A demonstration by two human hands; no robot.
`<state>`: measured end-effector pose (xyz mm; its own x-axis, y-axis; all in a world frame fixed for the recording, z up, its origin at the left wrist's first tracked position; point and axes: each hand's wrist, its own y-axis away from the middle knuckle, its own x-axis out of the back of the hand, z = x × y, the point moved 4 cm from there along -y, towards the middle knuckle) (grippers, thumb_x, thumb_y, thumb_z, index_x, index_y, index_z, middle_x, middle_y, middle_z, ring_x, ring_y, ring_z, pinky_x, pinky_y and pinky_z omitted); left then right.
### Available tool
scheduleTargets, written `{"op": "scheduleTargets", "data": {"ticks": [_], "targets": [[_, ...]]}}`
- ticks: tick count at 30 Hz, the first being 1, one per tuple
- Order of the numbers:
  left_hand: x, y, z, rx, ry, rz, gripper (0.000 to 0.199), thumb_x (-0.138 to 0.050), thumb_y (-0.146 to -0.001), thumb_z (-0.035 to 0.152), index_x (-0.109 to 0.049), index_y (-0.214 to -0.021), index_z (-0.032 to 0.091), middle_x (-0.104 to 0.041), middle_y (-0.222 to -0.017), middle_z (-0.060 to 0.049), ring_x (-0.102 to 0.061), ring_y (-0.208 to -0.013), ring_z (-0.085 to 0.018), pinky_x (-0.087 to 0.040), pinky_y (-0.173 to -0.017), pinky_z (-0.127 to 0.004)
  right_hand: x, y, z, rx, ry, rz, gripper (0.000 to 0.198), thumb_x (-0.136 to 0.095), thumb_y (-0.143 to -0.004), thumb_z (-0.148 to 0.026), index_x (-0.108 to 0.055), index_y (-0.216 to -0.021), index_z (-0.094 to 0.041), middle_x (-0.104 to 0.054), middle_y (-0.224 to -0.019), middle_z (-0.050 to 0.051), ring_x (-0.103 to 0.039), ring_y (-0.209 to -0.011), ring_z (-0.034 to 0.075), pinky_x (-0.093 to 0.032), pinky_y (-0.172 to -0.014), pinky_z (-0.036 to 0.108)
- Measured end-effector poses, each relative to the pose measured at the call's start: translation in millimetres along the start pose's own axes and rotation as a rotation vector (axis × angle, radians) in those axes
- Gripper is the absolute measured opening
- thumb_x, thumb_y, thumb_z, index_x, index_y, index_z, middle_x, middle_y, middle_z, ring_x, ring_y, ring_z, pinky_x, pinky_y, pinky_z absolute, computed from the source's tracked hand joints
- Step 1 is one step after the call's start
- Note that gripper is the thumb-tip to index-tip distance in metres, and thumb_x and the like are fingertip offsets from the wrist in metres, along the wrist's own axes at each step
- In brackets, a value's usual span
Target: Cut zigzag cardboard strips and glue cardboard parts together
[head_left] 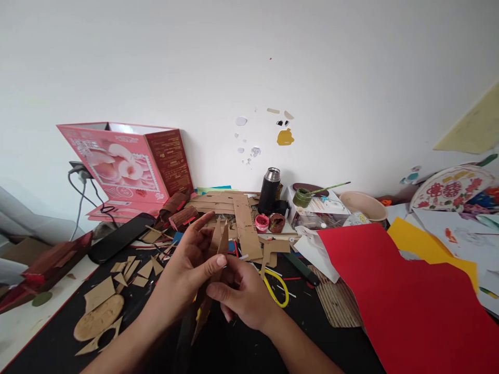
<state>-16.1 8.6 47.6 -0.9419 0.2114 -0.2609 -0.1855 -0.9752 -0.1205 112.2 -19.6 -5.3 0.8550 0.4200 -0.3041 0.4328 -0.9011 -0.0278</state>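
Note:
Upright between my hands are thin brown cardboard pieces (pixel 222 243) with pointed upper tips, seen nearly edge-on. My left hand (pixel 183 270) grips them from the left; its thumb presses on the near face and its index finger stretches up behind. My right hand (pixel 249 296) pinches the cardboard lower down from the right, its thumb toward me and fingertips partly hidden. Just beyond my right hand lies a yellow loop handle (pixel 287 298) on the black table surface (pixel 241 348). Whether the cardboard is two pieces or one folded piece, I cannot tell.
Cardboard scraps (pixel 145 269) and an oval cardboard piece (pixel 99 318) lie left. Behind stand a pink box (pixel 120 166), black flask (pixel 268 192), red paint jar (pixel 262 223) and green paint jar (pixel 302 198) with a brush. Red paper (pixel 413 296) and corrugated cardboard (pixel 337 304) lie right.

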Motion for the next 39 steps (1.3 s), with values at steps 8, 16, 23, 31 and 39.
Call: {"op": "scheduleTargets", "data": {"ticks": [8,16,23,31,39], "targets": [[-1,-3,-15,0.338,0.402,-0.224,0.05,-0.077,-0.093,0.059,-0.08,-0.124,0.02,-0.083,-0.11,-0.014,-0.08,-0.1,-0.032,-0.064,-0.086,-0.043,1,4,-2,-0.082,-0.111,-0.149,0.068,-0.085,-0.077,-0.078,-0.068,-0.098,-0.016,-0.047,-0.051,-0.011,-0.04,-0.036,0.006,-0.042,-0.037,0.019],[-5,-3,-19,0.372,0.534,-0.419,0.063,-0.084,-0.086,0.061,-0.075,-0.136,0.023,-0.082,-0.119,-0.015,-0.077,-0.116,-0.036,-0.06,-0.1,-0.05,3,6,7,-0.139,-0.217,-0.183,0.074,-0.092,-0.069,-0.075,-0.072,-0.101,-0.011,-0.064,-0.066,-0.002,-0.048,-0.037,0.006,-0.044,-0.035,0.019],[0,-12,-17,0.247,0.552,-0.298,0.054,-0.096,-0.074,0.059,-0.082,-0.112,0.022,-0.079,-0.091,-0.006,-0.074,-0.09,-0.021,-0.06,-0.085,-0.031,8,2,13,-0.107,-0.131,-0.166,0.076,-0.079,-0.081,-0.082,-0.073,-0.105,-0.011,-0.059,-0.057,-0.002,-0.053,-0.04,0.01,-0.041,-0.036,0.018],[7,-17,-20,0.247,0.38,-0.046,0.048,-0.104,-0.066,0.046,-0.084,-0.103,0.023,-0.078,-0.087,-0.003,-0.07,-0.077,-0.014,-0.056,-0.072,-0.021,10,-1,10,-0.03,0.196,0.12,0.065,-0.065,-0.092,-0.083,-0.059,-0.08,-0.02,-0.046,-0.053,-0.007,-0.045,-0.04,0.008,-0.039,-0.04,0.02],[-3,-6,-19,0.297,0.184,-0.216,0.064,-0.09,-0.077,0.067,-0.081,-0.116,0.018,-0.081,-0.1,-0.011,-0.075,-0.082,-0.025,-0.059,-0.067,-0.03,14,-3,14,-0.033,0.241,0.169,0.07,-0.059,-0.092,-0.088,-0.051,-0.071,-0.022,-0.043,-0.047,-0.008,-0.042,-0.037,0.009,-0.035,-0.039,0.021]]}}
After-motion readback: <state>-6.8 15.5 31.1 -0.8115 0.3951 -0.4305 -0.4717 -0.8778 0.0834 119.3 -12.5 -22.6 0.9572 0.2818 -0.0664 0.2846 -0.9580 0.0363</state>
